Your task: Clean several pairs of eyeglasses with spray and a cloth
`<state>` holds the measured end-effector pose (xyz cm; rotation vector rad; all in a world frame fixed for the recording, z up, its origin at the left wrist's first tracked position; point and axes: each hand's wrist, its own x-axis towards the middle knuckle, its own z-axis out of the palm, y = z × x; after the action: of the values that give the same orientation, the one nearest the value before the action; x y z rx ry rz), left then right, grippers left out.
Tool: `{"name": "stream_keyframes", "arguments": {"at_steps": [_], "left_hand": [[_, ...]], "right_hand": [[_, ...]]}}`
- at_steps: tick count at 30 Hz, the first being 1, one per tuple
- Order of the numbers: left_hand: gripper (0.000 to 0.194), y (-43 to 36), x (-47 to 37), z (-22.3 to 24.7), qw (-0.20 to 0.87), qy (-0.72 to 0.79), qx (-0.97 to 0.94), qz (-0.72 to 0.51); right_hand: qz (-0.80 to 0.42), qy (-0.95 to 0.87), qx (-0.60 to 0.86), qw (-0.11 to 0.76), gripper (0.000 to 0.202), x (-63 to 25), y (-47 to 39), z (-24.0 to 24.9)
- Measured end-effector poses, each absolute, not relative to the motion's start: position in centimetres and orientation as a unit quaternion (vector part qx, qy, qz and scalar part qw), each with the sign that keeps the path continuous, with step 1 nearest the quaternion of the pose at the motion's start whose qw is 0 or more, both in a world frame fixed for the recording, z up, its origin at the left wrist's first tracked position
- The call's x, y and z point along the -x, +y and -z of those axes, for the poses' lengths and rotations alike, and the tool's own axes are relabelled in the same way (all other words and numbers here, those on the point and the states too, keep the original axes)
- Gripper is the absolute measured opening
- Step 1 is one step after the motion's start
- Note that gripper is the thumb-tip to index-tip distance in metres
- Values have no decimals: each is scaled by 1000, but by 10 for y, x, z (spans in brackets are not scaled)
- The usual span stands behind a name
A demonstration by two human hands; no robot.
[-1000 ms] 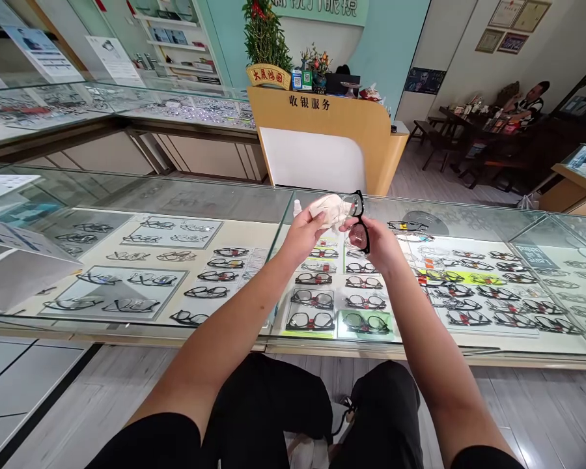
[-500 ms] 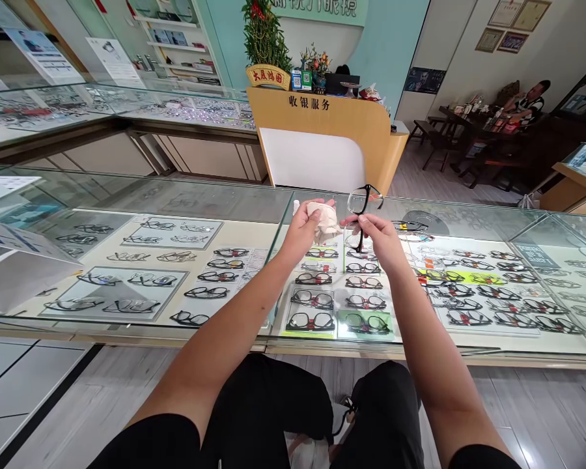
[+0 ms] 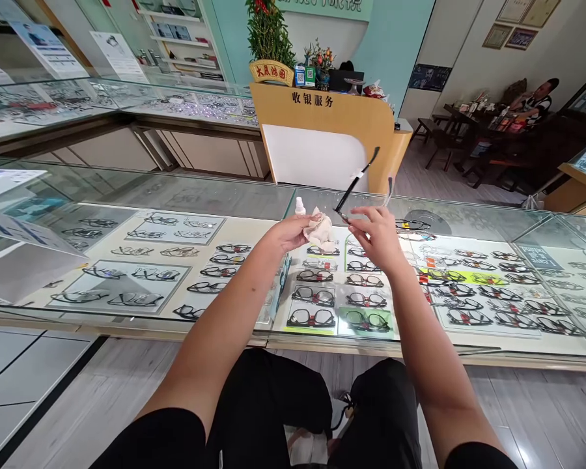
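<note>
My left hand [image 3: 293, 232] is closed around a crumpled pale cloth [image 3: 319, 231], which bunches out past the fingertips. Just behind that hand a small white bottle [image 3: 299, 207] shows its cap; the hand hides the lower part, so I cannot tell whether it is held or standing. Between the fingers of my right hand [image 3: 377, 236] is a pair of black-framed glasses [image 3: 355, 189], its temples pointing up and away. The fingers cover most of the front frame. Both hands are above the glass display counter [image 3: 234, 198], close together, with the cloth and the glasses slightly apart.
Under the counter's glass lie rows of glasses [image 3: 312, 318] on trays and cards. A folded white paper stand [image 3: 24, 260] is at the left. Beyond the counter stands a wooden cashier desk [image 3: 322, 114]. A person [image 3: 537, 101] sits at a dark table far right.
The glasses have turned in my right hand from upright to tilted, temples now pointing up and away. My left hand has shifted slightly left and lower, and the white bottle shows more clearly behind it.
</note>
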<state>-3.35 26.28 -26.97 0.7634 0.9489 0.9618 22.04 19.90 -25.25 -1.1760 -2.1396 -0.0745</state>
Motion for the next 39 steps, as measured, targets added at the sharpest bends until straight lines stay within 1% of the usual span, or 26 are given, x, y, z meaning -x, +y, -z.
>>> {"name": "stream_keyframes", "arguments": {"at_steps": [3,7,12,15,18,20,22,23,25,26,28,29,31,33,36,39], "left_hand": [[19,266,37,272,730,411,-333,-433],[19,268,43,274,742,422,-332,-400],[25,265,46,277,748,448,-358,-334],[29,263,47,279,753,432,-390,-307],[38,260,46,278,759,409,-424,-276],[46,258,45,276,764,388,-451,-251],[53,256,42,273,764,361,-479,-239],[55,254,41,271,761,352,-487,-245],[56,252,36,269,751,347,-491,-274],[57,251,34,268,744,348,-489,-293],[60,249,28,269,731,355,-483,-326],[63,248,25,270,723,360,-481,-340],[68,245,21,272,705,374,-482,-361],[73,243,17,274,690,384,-491,-368],[79,240,11,273,673,390,-505,-375],[80,234,3,269,634,371,-533,-420]], "right_hand": [[60,-840,445,304,30,-217,198,252],[95,-849,449,262,26,-211,197,252],[125,-855,442,241,30,-207,194,252],[140,-859,436,229,30,-207,193,253],[141,-861,434,223,29,-206,193,253],[135,-860,438,224,33,-204,192,252],[126,-844,457,250,39,-201,191,252],[117,-827,474,279,39,-200,191,253],[69,-775,509,368,32,-198,192,256],[22,-742,522,421,29,-197,194,258],[-126,-668,526,511,32,-195,200,264],[-218,-634,515,534,37,-194,203,267],[-391,-578,470,540,46,-193,210,272],[-505,-538,419,530,51,-192,215,276],[-584,-480,376,536,56,-190,219,280],[-609,-440,368,549,58,-188,222,284]]}}
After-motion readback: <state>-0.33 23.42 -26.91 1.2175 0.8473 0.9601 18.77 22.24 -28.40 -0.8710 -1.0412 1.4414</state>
